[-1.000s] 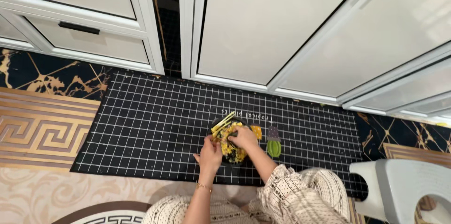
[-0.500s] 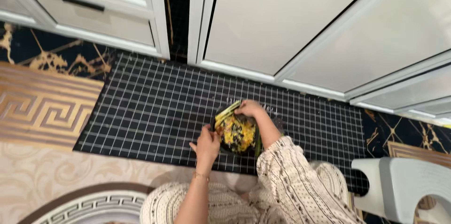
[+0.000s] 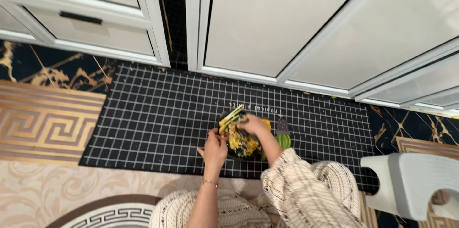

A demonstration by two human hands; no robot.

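1. Look first at the bowl [image 3: 239, 142]: it is small, dark and round, filled with chopped yellow and orange bits flecked with green, and pale green strips stick up over its far left rim.
2. The bowl sits low over the black mat [image 3: 158, 127], a white-gridded mat, near the middle of its near half and just left of the cactus picture [image 3: 283, 137] printed on it.
3. Your left hand [image 3: 214, 149] clasps the bowl's left side, fingers curled against the rim, a thin bracelet at the wrist.
4. Your right hand [image 3: 252, 124] lies over the far rim with fingers bent down onto the strips [image 3: 231, 115]; whether they pinch the strips or only press on them, I cannot tell.
5. Beyond the mat stand white cabinet doors [image 3: 267, 17], with a drawer [image 3: 81, 22] to their left; a grey-white plastic stool [image 3: 416, 185] stands at the mat's right end.
6. Against the frame half a second ago, the bowl and both hands sit at much the same spot on the mat, and your left hand grips the same side.
7. Your right hand has come slightly nearer you, from the bowl's far edge onto the strips.
8. The view has tipped a little lower, so more of the patterned floor [image 3: 48, 118] left of the mat shows.
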